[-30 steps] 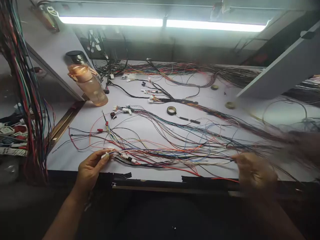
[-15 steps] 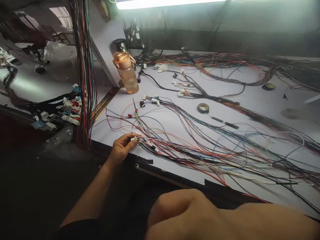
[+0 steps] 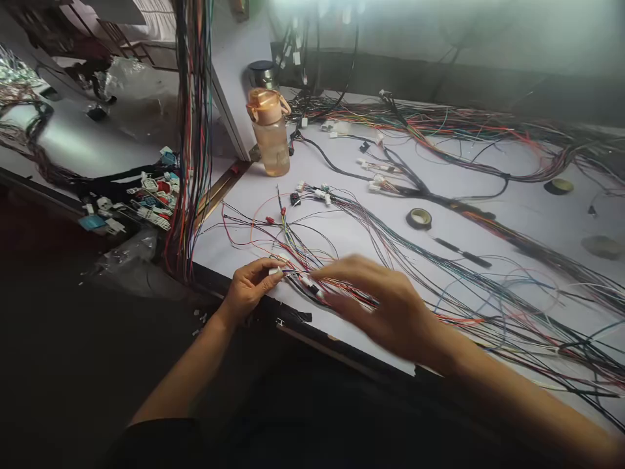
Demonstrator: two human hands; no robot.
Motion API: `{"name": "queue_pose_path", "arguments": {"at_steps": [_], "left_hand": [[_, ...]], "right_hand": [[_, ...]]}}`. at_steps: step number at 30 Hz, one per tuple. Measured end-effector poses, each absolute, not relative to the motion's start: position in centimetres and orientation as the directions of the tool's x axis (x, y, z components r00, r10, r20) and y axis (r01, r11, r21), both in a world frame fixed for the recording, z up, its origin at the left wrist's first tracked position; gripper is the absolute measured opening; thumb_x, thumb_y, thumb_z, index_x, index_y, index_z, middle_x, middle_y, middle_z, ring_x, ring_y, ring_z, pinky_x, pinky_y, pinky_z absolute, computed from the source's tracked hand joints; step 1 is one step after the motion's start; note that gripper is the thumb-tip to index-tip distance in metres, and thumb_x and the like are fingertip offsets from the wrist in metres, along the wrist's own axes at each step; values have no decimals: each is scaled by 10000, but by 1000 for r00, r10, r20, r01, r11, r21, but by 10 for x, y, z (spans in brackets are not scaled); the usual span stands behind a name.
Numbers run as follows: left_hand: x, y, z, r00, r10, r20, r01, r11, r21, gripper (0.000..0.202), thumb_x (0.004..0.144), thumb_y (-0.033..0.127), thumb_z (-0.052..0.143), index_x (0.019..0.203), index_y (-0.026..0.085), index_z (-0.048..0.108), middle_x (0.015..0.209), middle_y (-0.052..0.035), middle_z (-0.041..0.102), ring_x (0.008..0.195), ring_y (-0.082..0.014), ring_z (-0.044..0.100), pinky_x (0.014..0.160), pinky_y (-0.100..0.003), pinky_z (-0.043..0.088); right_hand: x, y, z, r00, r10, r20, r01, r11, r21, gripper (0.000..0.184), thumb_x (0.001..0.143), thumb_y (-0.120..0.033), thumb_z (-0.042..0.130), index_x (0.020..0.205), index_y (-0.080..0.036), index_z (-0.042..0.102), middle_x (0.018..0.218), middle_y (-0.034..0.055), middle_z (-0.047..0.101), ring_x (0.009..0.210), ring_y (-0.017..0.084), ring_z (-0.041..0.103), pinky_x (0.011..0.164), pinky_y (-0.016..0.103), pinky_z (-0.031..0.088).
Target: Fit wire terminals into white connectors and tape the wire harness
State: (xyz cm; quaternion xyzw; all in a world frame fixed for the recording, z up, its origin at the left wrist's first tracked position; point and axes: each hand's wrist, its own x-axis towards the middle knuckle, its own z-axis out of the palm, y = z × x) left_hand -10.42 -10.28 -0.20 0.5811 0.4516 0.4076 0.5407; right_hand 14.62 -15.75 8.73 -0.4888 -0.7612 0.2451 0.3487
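My left hand [image 3: 249, 285], at the front edge of the table, pinches a small white connector [image 3: 275, 271] between thumb and fingers. Wires run from that connector to the right into a loose wire bundle [image 3: 351, 298]. Over this bundle hovers my right hand [image 3: 378, 299], somewhat blurred, its fingers stretched out and the thumb apart, with nothing seen in it. Between the hands lies a black-and-white connector piece [image 3: 310, 284]. Just beyond my left hand are thin loose wires with red connectors [image 3: 270, 220] among them.
A peach-lidded bottle [image 3: 271, 133] stands at the back left beside a hanging wire bundle [image 3: 193, 130]. Tape rolls [image 3: 418, 219] and a thin black tool [image 3: 463, 252] lie mid-table. A taped harness [image 3: 430, 195] crosses behind. Left of the table are mixed connectors [image 3: 153, 198].
My right hand has come up and forward from the bottom of the view to over the wires near my left hand. The left hand keeps its pinch; the view has shifted slightly.
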Motion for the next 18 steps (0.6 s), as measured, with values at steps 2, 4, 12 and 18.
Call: {"name": "queue_pose_path", "arguments": {"at_steps": [2,4,12,18], "left_hand": [[-107,-102,-4,276,961,12,78,-35,996,239,774,300,722,975,172,701,997,-85,709,946,-221,662,890,-344,521],[-107,-102,-5,294,955,40,82,-67,994,229,784,287,712,983,175,700,995,-81,707,967,-217,656,916,-342,509],[-104,-100,3,404,914,42,103,-91,991,201,822,294,669,981,173,690,1148,-107,676,1136,-237,601,1005,-366,469],[-105,-100,4,458,887,64,116,-131,985,215,825,278,667,1014,181,695,1235,-123,639,1211,-263,558,1077,-415,407]], "right_hand": [[150,-126,63,-195,955,225,646,297,-703,355,927,-382,475,1218,-223,602,1164,70,657,1072,221,591,922,398,476],[153,-109,38,-141,981,132,718,193,-668,393,915,-340,481,1254,-163,571,1242,111,619,1145,257,545,974,431,430],[125,-103,16,-320,947,-28,801,254,-542,285,965,-301,399,1052,-187,645,1063,75,674,951,209,558,875,337,390],[114,-110,12,-465,885,29,715,395,-577,366,1001,-309,325,1062,-234,678,1182,41,654,1021,196,566,908,342,373]]}}
